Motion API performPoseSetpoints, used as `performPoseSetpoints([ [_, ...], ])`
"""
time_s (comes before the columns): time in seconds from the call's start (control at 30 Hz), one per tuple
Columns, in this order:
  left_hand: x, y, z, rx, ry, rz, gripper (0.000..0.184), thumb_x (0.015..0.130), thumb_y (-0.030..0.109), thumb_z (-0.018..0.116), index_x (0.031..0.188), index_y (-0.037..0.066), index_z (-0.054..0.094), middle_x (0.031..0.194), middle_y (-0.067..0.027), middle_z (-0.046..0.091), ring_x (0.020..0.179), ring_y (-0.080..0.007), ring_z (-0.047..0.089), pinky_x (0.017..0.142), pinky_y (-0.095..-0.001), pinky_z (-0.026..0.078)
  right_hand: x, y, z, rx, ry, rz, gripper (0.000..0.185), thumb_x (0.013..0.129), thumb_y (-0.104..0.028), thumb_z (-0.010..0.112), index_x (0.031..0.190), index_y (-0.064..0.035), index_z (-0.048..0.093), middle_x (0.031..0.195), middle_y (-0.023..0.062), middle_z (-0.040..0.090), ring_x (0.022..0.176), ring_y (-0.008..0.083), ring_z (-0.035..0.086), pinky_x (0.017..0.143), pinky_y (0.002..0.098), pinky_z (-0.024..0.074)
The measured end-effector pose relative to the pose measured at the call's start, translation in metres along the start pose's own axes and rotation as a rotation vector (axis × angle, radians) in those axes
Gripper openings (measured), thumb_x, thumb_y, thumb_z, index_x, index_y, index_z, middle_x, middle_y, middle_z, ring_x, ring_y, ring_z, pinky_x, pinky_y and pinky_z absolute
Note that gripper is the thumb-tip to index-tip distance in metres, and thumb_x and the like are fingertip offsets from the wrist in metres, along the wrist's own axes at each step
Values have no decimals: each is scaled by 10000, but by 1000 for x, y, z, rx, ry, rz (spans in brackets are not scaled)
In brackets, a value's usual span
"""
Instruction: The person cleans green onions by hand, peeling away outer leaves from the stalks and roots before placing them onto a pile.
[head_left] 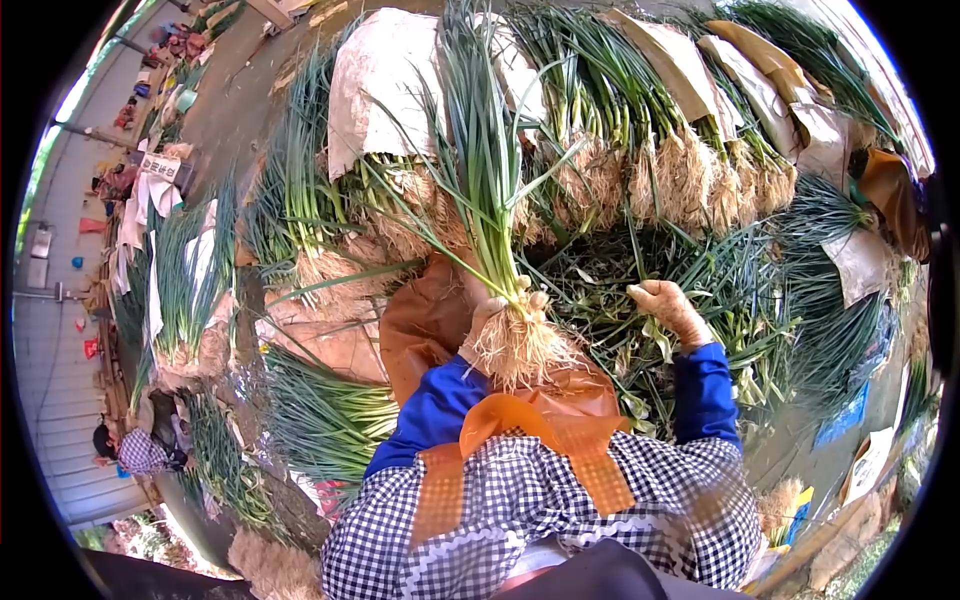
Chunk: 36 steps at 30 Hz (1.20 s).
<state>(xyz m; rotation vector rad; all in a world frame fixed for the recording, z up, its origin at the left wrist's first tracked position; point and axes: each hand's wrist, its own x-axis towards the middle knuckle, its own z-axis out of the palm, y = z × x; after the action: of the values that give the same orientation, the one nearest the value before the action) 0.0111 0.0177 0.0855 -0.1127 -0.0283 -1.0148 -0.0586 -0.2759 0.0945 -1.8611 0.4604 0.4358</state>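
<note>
In the head view, my left hand [484,328] is closed around the lower stems of a bunch of green onions [492,235]. Their long leaves point away from me, and the pale bulbs and tangled roots [522,350] hang over my lap. My right hand [668,308] is raised to the right of the bunch, apart from it, with fingers curled together. Whether anything small is pinched there is hidden. Beneath that hand lies a heap of loose leaves and peelings [620,320]. A brown apron [425,310] covers my legs.
Rooted green onion bundles [690,180] line the far side, partly under pale sacks [385,85]. More green onions [335,415] lie by my left side, and others [835,300] at the right. A person [140,450] sits at the far left near a pale corrugated wall [65,400].
</note>
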Motion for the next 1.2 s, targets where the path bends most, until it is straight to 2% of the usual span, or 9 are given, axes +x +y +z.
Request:
performPoseSetpoints([
  [0.07, 0, -10, 17, 137, 275, 102, 396, 742, 136, 579, 1128, 74, 513, 1253, -195, 463, 1149, -329, 463, 996, -531, 334, 12, 30, -13, -1181, 71, 42, 281, 777, -331, 661, 810, -55, 621, 753, 76, 631, 645, 207, 600, 627, 326, 461],
  [0.2, 11, -13, -5, 184, 278, 98, 360, 747, 98, 578, 1093, 20, 520, 1319, -203, 410, 1200, -332, 425, 1006, -468, 363, 17, -31, 56, -79, 77, -562, 292, 856, -239, 588, 1069, -40, 580, 1034, 147, 606, 971, 252, 583, 837, 316, 457],
  [0.33, 7, -15, 9, 232, 318, 151, 220, 744, 102, 584, 941, 35, 512, 870, -74, 559, 846, -236, 562, 847, -384, 474, 21, -35, 85, 362, -532, -38, 330, 871, -371, 577, 899, -50, 649, 765, -18, 592, 700, 77, 504, 629, 257, 441],
  [0.43, 12, -21, 54, 264, 242, 192, 206, 719, 110, 597, 893, 74, 494, 777, -53, 544, 794, -202, 544, 829, -413, 468, 36, -51, 55, 8, -432, -140, 371, 866, -421, 559, 717, -88, 626, 659, -15, 559, 570, 97, 486, 549, 282, 428],
  [0.53, 18, -1, 84, 344, -68, 219, 241, 702, 76, 596, 903, 69, 465, 738, -51, 490, 730, -185, 533, 674, -352, 505, 100, -35, 16, -1456, 399, -761, 209, 961, -241, 353, 954, -186, 554, 522, -2, 400, 486, 91, 505, 355, 219, 381],
  [0.63, 18, 19, 91, 312, -100, 417, 252, 692, 60, 599, 906, 62, 466, 729, -51, 482, 712, -179, 524, 644, -326, 496, 150, -46, -22, -395, 550, -336, 343, 876, -396, 495, 794, -72, 571, 764, 153, 590, 680, 354, 565, 649, 442, 444],
  [0.73, 34, 27, 82, 411, 35, 401, 249, 740, 53, 572, 976, 55, 490, 809, -62, 501, 778, -212, 501, 724, -369, 502, 213, -59, -46, -253, 774, -317, 291, 872, -331, 531, 928, -51, 587, 824, 146, 640, 702, 240, 616, 618, 350, 475],
  [0.83, 49, 27, 27, 334, 203, 429, 276, 736, 54, 564, 1004, 66, 496, 837, -71, 524, 816, -228, 516, 739, -358, 482, 279, -50, -52, -408, 787, -224, 372, 819, -365, 561, 951, -18, 574, 900, 224, 616, 868, 394, 572, 775, 429, 450],
  [1.2, 50, -9, -38, 423, 415, 326, 274, 735, -26, 495, 1008, -33, 518, 1327, -200, 393, 1214, -275, 406, 934, -406, 450, 73, -96, 15, 224, 0, 1, 304, 823, -161, 624, 1057, 17, 549, 774, 61, 590, 720, 147, 569, 669, 292, 485],
])
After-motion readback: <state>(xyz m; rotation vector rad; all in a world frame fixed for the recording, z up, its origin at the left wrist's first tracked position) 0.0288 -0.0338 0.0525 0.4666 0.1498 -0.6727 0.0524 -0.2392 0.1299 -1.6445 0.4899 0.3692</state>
